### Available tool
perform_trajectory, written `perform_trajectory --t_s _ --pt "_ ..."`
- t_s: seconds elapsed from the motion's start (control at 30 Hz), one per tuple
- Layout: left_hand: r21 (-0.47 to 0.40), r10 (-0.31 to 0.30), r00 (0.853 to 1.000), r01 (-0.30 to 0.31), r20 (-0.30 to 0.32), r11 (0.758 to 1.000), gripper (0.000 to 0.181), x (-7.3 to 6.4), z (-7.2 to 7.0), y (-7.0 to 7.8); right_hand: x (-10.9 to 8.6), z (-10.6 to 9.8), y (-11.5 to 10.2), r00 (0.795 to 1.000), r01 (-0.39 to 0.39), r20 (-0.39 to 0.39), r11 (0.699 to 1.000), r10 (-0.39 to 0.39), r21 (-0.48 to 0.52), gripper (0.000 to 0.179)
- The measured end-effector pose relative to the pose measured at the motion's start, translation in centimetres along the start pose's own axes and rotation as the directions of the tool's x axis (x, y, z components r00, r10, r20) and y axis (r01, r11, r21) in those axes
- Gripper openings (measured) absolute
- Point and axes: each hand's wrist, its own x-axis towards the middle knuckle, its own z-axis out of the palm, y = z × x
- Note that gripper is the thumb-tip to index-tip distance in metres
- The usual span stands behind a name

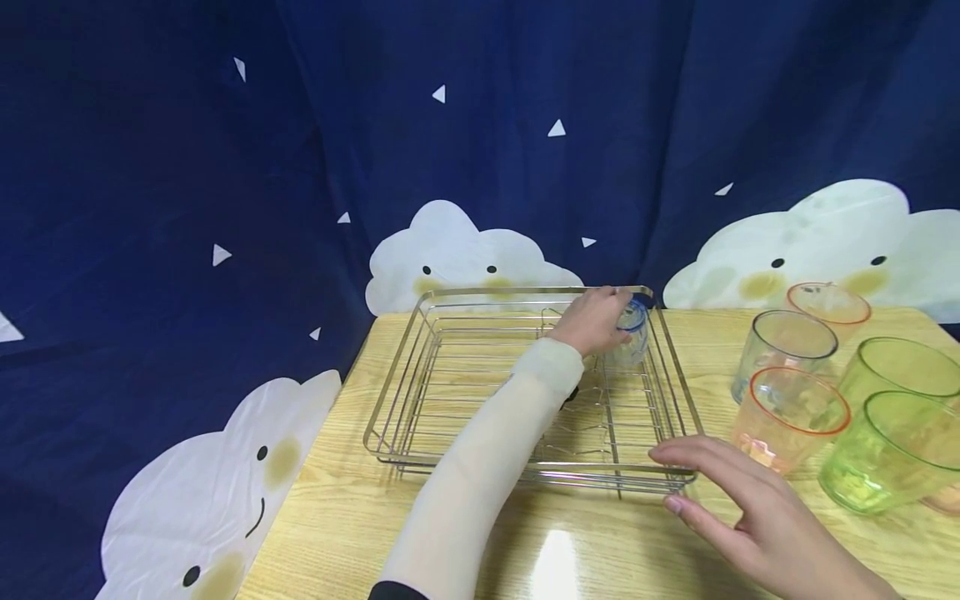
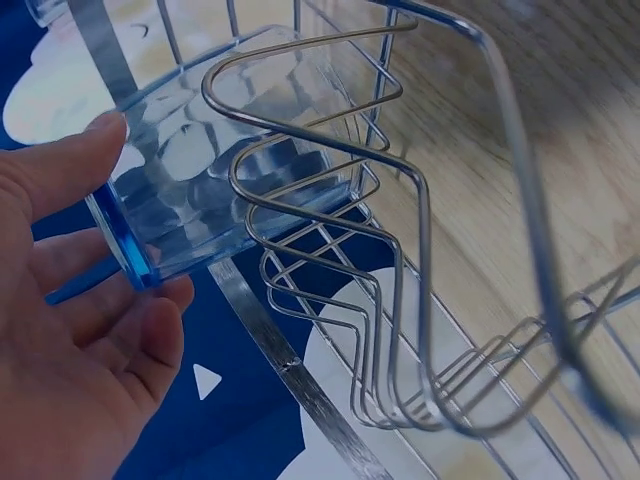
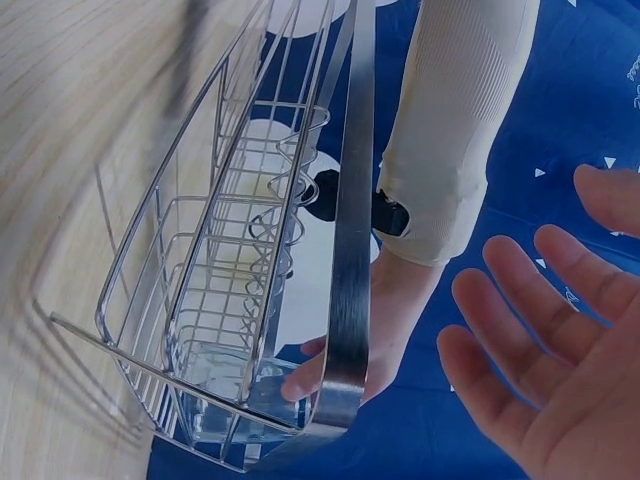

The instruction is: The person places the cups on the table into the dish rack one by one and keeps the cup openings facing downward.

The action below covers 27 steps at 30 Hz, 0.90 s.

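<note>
A clear tumbler with a blue rim (image 1: 633, 340) stands inside the wire dish rack, at its far right corner. My left hand (image 1: 596, 321) reaches over the rack and pinches the tumbler by its rim. In the left wrist view, the thumb lies on one side of the tumbler (image 2: 215, 165) and curled fingers on the other, beside a row of bent wire dividers (image 2: 400, 300). Near the rack's front right corner, my right hand (image 1: 757, 517) is held with fingers spread and nothing in it. The dish rack (image 1: 510, 290) is silver metal with a flat rim band.
Right of the rack stand several tumblers: a red-rimmed one (image 1: 791, 417), a grey-rimmed one (image 1: 786, 354), another red-rimmed one (image 1: 828, 307) behind, and green ones (image 1: 877, 475). A dark blue curtain (image 1: 480, 150) with clouds hangs behind the wooden table (image 1: 330, 500).
</note>
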Motion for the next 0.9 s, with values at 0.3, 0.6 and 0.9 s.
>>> perform_trajectory --t_s 0.3,0.6,0.9 --pt "0.005 -0.034 0.999 0.034 0.033 0.999 0.066 1.0 0.6 -0.1 0.0 -0.1 0.2 1.000 -0.006 -0.003 1.000 0.006 0.026 0.059" --pt "-0.002 -0.114 0.990 0.115 0.086 0.993 0.064 0.9 0.7 0.6 -0.1 -0.2 0.4 0.999 0.030 -0.015 0.999 -0.029 0.036 0.057" --pt "-0.077 -0.179 0.979 0.186 0.095 0.979 0.063 1.2 1.2 1.0 -0.5 -0.3 0.5 1.000 0.006 0.014 1.000 -0.006 -0.001 0.059"
